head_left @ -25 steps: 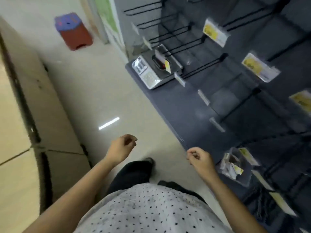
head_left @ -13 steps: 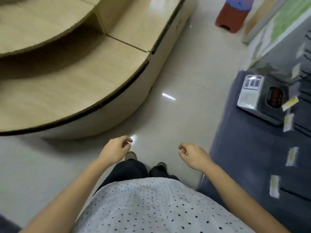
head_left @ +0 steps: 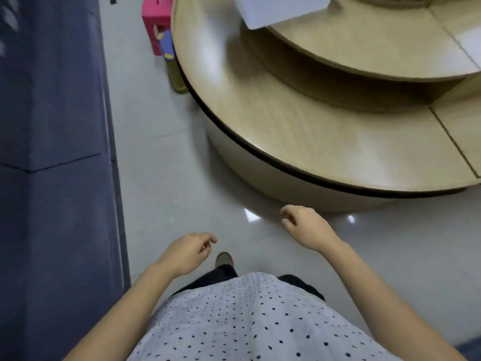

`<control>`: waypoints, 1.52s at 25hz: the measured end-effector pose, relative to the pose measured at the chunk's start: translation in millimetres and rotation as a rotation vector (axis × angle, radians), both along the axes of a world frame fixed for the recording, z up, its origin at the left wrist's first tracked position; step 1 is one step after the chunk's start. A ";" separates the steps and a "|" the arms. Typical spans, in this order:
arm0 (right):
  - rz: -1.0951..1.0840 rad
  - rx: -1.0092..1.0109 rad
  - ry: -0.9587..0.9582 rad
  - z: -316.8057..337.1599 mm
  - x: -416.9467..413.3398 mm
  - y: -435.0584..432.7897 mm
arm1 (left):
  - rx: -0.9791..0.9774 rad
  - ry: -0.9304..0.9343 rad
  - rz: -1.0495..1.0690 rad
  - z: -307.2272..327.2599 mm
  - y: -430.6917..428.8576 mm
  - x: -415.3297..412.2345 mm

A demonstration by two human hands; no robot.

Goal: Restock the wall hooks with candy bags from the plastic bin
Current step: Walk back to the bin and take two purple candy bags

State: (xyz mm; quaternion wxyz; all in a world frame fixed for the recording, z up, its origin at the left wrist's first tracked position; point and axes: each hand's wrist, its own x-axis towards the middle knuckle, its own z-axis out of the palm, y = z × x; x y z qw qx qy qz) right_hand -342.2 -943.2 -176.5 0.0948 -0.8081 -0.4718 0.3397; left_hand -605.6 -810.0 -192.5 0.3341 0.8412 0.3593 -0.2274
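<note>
Neither candy bags, wall hooks nor a plastic bin show in this view. My left hand (head_left: 187,252) hangs low over the pale tiled floor with its fingers loosely curled and nothing in it. My right hand (head_left: 304,226) is a little further forward, near the foot of a round wooden display stand (head_left: 299,131), also loosely curled and holding nothing. One shoe tip (head_left: 224,259) shows between the hands.
The tiered round stand fills the right and top. A white box (head_left: 281,9) sits on its upper tier. A blue-grey shelf base (head_left: 54,152) runs down the left side. A pink stool (head_left: 157,29) and an olive bottle (head_left: 177,76) stand at the back of the aisle.
The view has swung round away from the hook wall: the scale and hooks are gone, and the round stand has shifted from the left to the right. Both hands stay low and hold nothing.
</note>
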 end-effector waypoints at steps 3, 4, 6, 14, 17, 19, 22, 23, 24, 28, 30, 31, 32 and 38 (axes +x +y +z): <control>0.055 -0.031 0.034 -7.2 -24.2 78.1 | 0.054 0.034 0.060 1.4 72.5 -34.1; 0.059 -0.049 0.045 -8.8 -29.6 97.5 | 0.065 0.040 0.088 2.8 95.7 -40.1; 0.077 -0.096 0.054 -13.6 -33.2 130.0 | 0.073 0.046 0.133 3.9 139.5 -42.7; 0.163 -0.180 0.048 -29.0 8.9 297.7 | 0.077 -0.003 0.219 -2.8 304.1 10.5; 0.220 -0.155 0.046 -17.2 28.6 387.9 | 0.032 -0.013 0.290 -1.3 354.9 26.5; 0.264 -0.121 0.024 -8.7 38.2 450.5 | 0.008 -0.037 0.348 -2.1 383.9 34.1; 0.296 -0.088 0.002 -0.3 45.7 536.8 | -0.030 -0.050 0.380 -5.0 432.9 37.0; 0.292 -0.084 -0.001 -0.7 47.0 560.7 | -0.037 -0.052 0.375 -7.8 452.8 35.7; 0.279 -0.086 -0.001 -1.9 48.6 583.3 | -0.046 -0.052 0.372 -10.2 477.0 34.6; 0.149 -0.114 0.005 -7.5 48.0 651.1 | -0.014 -0.022 0.261 -12.8 603.0 36.3; -0.012 -0.114 0.039 -8.1 42.6 670.0 | 0.025 -0.035 0.146 -3.2 671.5 53.7; -0.119 -0.100 0.072 -8.7 38.8 677.1 | 0.044 -0.053 0.082 4.2 704.8 68.7; -0.214 -0.082 0.105 -8.8 34.8 682.4 | 0.069 -0.079 0.028 12.1 733.6 85.6; -0.591 -0.034 0.174 8.2 47.4 700.9 | 0.062 -0.352 -0.292 55.6 822.3 240.6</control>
